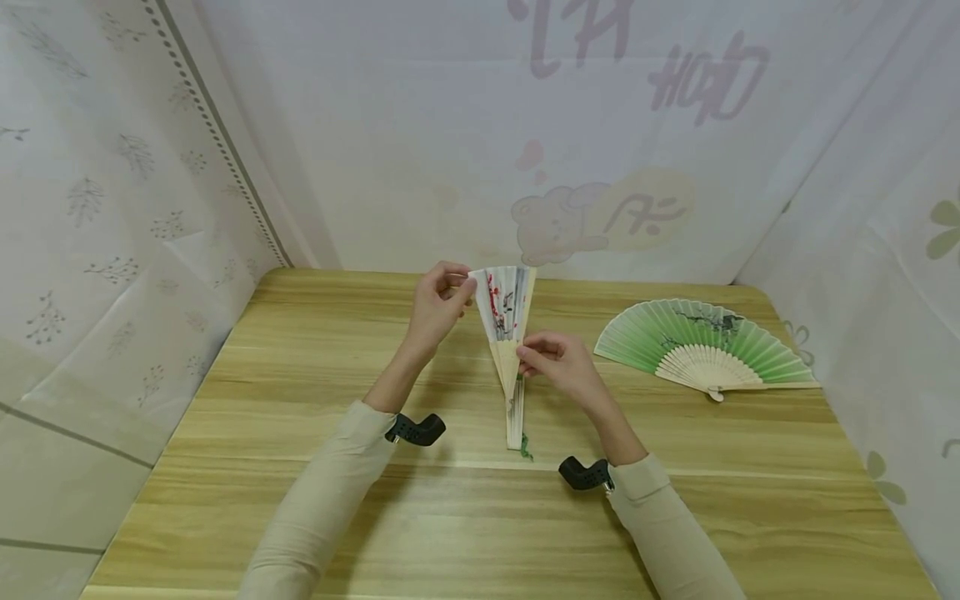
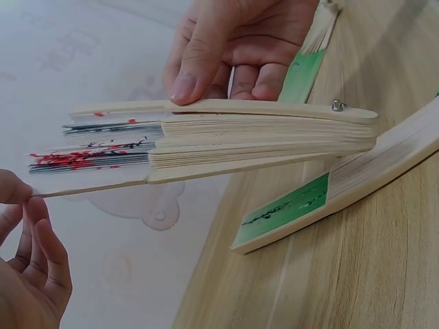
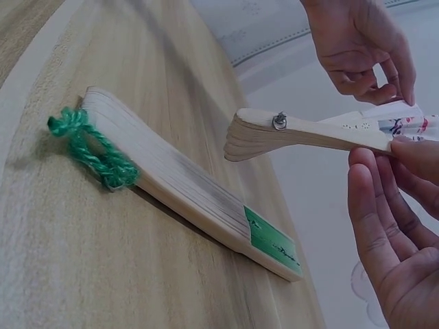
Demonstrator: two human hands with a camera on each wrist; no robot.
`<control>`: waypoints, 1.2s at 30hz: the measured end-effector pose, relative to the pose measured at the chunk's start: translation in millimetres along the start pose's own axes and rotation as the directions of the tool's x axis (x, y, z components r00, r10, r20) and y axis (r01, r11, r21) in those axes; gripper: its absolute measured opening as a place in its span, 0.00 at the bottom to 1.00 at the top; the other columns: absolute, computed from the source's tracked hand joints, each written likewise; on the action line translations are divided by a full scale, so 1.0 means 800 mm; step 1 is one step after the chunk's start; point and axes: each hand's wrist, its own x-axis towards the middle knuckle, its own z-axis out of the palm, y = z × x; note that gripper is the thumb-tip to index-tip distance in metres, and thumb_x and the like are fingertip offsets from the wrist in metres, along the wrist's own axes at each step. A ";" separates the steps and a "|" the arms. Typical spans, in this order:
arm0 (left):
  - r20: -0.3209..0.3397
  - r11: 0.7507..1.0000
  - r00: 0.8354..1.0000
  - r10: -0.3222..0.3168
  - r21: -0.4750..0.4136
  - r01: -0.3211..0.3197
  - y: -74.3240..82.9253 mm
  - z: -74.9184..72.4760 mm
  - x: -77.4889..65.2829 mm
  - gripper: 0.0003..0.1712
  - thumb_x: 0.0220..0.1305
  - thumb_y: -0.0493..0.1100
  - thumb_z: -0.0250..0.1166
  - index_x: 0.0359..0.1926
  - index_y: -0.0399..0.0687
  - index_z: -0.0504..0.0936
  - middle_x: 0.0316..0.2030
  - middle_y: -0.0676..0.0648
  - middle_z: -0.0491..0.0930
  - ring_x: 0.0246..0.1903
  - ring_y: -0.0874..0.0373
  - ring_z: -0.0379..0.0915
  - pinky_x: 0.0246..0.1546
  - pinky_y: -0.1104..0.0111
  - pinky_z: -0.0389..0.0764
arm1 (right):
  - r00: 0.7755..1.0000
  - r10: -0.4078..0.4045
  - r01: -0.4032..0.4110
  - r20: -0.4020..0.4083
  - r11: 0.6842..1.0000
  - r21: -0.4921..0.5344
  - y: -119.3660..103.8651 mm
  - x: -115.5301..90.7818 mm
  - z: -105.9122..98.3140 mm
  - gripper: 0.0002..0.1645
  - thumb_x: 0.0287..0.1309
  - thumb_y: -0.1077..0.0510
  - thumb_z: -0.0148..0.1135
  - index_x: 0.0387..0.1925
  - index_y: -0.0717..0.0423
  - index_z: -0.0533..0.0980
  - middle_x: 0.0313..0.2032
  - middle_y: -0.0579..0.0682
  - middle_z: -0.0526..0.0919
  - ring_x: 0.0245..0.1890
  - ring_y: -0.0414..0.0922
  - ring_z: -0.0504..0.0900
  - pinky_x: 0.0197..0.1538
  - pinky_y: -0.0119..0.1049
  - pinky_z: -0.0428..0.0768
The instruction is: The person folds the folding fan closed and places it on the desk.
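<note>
A white folding fan with red blossoms and bamboo ribs is partly spread, held above the table. My left hand pinches the top corner of its left edge between thumb and fingers. With thumb and fingertips, my right hand grips the right outer rib near mid-length. A metal rivet joins the ribs at the narrow end. Below it, a folded fan with a green leaf lies on the table, partly hidden by the white fan in the head view. A green cord hangs from its end.
A green fan lies spread on the right side of the wooden table. Printed white cloth stands behind the table and along both sides. A black wrist mount sits at the left cuff, another black mount at the right.
</note>
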 end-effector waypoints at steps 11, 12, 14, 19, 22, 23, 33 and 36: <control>0.001 0.999 0.999 0.034 -0.003 -0.034 0.018 0.009 -0.004 0.09 0.69 0.26 0.61 0.47 0.21 0.76 0.35 0.27 0.79 0.23 0.62 0.73 0.24 0.76 0.73 | 1.000 0.001 -0.001 0.006 1.000 0.006 0.004 0.004 0.001 0.09 0.66 0.66 0.67 0.42 0.71 0.80 0.35 0.65 0.84 0.32 0.50 0.86 0.42 0.63 0.81; 0.002 0.999 0.999 0.033 -0.007 -0.033 0.018 0.010 -0.004 0.09 0.69 0.26 0.61 0.47 0.21 0.76 0.35 0.27 0.79 0.23 0.62 0.72 0.24 0.76 0.73 | 1.000 0.002 -0.002 0.006 1.000 0.005 0.004 0.004 0.001 0.09 0.66 0.66 0.67 0.42 0.72 0.80 0.35 0.65 0.84 0.32 0.50 0.86 0.43 0.63 0.81; 0.002 0.999 0.999 0.035 -0.010 -0.035 0.019 0.010 -0.004 0.09 0.69 0.26 0.61 0.46 0.21 0.76 0.35 0.27 0.79 0.23 0.62 0.72 0.24 0.76 0.73 | 1.000 0.002 -0.002 0.007 1.000 0.001 0.005 0.004 0.001 0.10 0.67 0.66 0.66 0.43 0.72 0.80 0.35 0.65 0.84 0.32 0.50 0.85 0.43 0.62 0.81; 0.005 0.999 0.999 0.039 -0.008 -0.038 0.021 0.009 -0.004 0.08 0.69 0.26 0.60 0.46 0.21 0.76 0.35 0.25 0.78 0.23 0.62 0.72 0.24 0.75 0.72 | 1.000 0.018 -0.018 0.018 1.000 -0.012 0.007 0.005 0.000 0.12 0.69 0.65 0.64 0.46 0.74 0.80 0.36 0.65 0.84 0.33 0.49 0.85 0.43 0.59 0.82; 0.004 0.999 0.999 0.035 -0.012 -0.035 0.008 0.008 0.000 0.09 0.70 0.26 0.61 0.47 0.21 0.77 0.36 0.24 0.78 0.23 0.61 0.72 0.24 0.75 0.72 | 0.999 0.031 -0.030 0.027 0.999 -0.010 0.008 0.006 0.001 0.12 0.70 0.65 0.63 0.47 0.73 0.80 0.35 0.64 0.84 0.33 0.48 0.85 0.43 0.57 0.83; 0.003 0.999 0.999 0.035 -0.011 -0.035 0.002 0.007 0.002 0.09 0.70 0.26 0.61 0.48 0.21 0.77 0.36 0.24 0.79 0.23 0.61 0.72 0.24 0.75 0.72 | 0.999 0.033 -0.033 0.029 0.999 -0.010 0.007 0.005 0.001 0.12 0.70 0.65 0.63 0.47 0.73 0.80 0.35 0.63 0.84 0.33 0.48 0.85 0.43 0.57 0.83; -0.058 0.999 0.998 0.031 -0.013 -0.032 -0.024 0.002 0.006 0.08 0.68 0.28 0.64 0.46 0.27 0.80 0.34 0.40 0.80 0.23 0.62 0.72 0.24 0.75 0.73 | 0.999 0.023 -0.022 0.041 1.000 -0.022 0.009 0.002 -0.001 0.10 0.70 0.64 0.63 0.45 0.70 0.81 0.34 0.59 0.85 0.33 0.48 0.85 0.43 0.57 0.83; -0.076 0.999 0.996 0.038 -0.004 -0.038 -0.025 0.002 0.006 0.07 0.67 0.28 0.65 0.44 0.28 0.80 0.33 0.44 0.80 0.24 0.61 0.72 0.25 0.75 0.73 | 0.999 0.024 -0.023 0.046 0.999 -0.024 0.009 0.003 -0.001 0.10 0.70 0.64 0.63 0.45 0.70 0.81 0.33 0.59 0.85 0.32 0.48 0.85 0.43 0.58 0.82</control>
